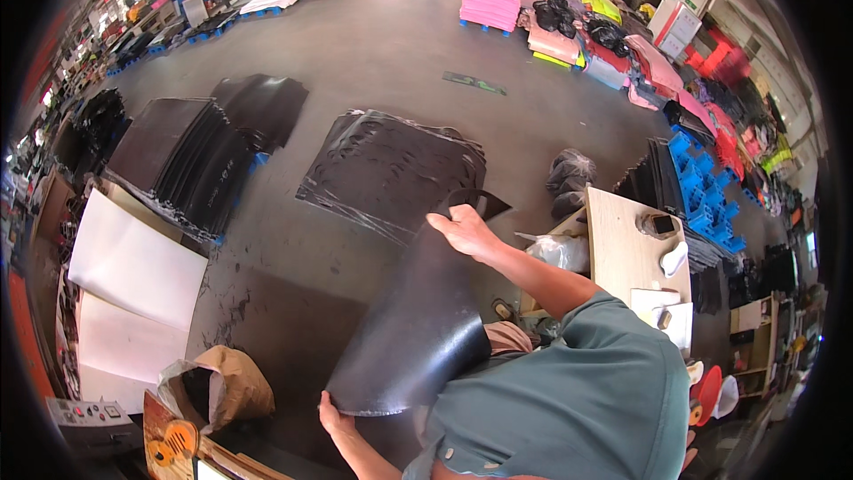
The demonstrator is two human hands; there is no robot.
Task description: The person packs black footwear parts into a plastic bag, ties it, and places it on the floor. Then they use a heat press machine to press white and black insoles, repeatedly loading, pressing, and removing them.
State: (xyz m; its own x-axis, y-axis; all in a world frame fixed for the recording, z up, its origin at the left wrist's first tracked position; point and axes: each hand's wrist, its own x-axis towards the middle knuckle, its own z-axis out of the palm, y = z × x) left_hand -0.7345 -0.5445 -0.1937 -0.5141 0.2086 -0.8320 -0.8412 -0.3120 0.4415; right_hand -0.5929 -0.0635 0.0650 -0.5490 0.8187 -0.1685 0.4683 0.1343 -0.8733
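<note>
A large black, glossy flexible sheet point(404, 324) is curved between my two hands, in front of my body. My right hand point(464, 231) is closed on its far edge, where the sheet curls over into a corner. At the sheet's near left corner, my left hand point(335, 416) pinches the edge; some of its fingers are hidden beneath. Just beyond the sheet, a low stack of black sheets point(386, 164) with uneven edges lies on the floor.
White boards point(133, 276) and a brown paper bag point(240, 387) stand to my left. Farther left are stacked dark sheets point(191, 156). A pale wooden table point(617, 222) is at my right, with blue pallets point(702, 182) behind it. Pink sheets point(489, 9) are piled farther off.
</note>
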